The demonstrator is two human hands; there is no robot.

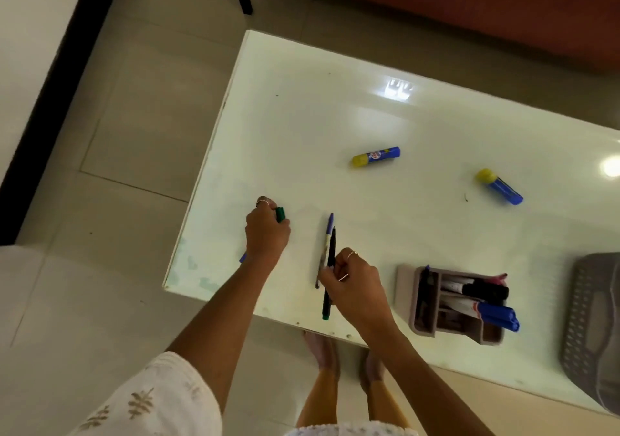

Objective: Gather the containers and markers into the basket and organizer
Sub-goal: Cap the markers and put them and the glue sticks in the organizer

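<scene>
Glossy white table (335, 116) on beige tiled floor (134, 133).
Orange sofa (469, 9) seen behind; lamp glare reflected on tabletop.

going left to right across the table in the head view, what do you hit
left hand on a green marker → right hand holding pens → pink organizer → grey basket

On the desk (302, 127), two glue sticks lie apart: one (376, 156) near the middle of the frame, the other (499, 186) to its right. Lower right, the organizer (423, 304) holds markers (483, 301), and the basket (590, 328) sits at the right edge, just beside it.
</scene>
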